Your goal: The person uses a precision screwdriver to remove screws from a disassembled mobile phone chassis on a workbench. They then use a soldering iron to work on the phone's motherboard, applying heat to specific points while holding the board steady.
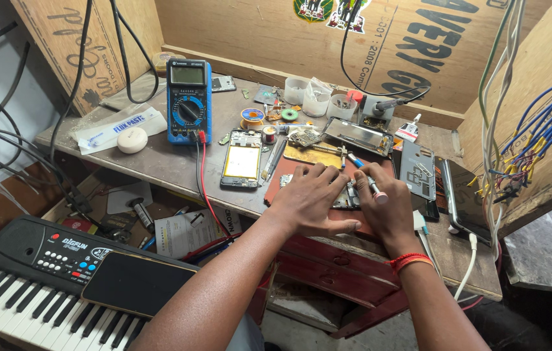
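Both hands press the opened phone [347,195], left [308,201] flat, right [383,205] gripping a slim screwdriver [365,179] (blue-handled, metal-tipped).

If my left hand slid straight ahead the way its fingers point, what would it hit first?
The left hand points up and right across the bench. It would probably meet the brass plate first, then the small circuit board beyond it. Depth is hard to judge from this view.
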